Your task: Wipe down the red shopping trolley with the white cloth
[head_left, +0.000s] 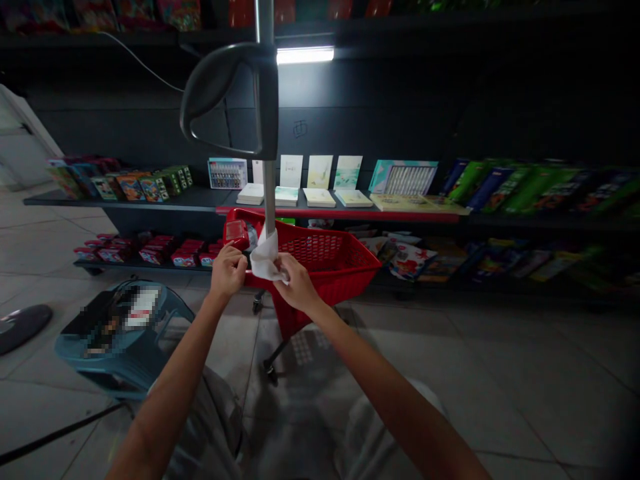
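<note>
A red plastic wheeled shopping basket (325,257) stands in front of me, with a long metal pole (269,200) rising from its near end to a grey loop handle (267,100). My right hand (296,283) is closed on a white cloth (265,259), which lies against the foot of the pole. Beside it, my left hand (229,270) is curled round the near red rim of the basket. Its fingertips are partly hidden. A red box-shaped part (237,231) sits just beyond my left hand.
Behind the basket runs a dark shelf (190,200) with books, boxed sets and snack packs. Red boxes and bags fill the lower shelf (395,260). At my left is a blue stool (115,340) carrying a blurred item. A round grey base (23,327) rests on the floor.
</note>
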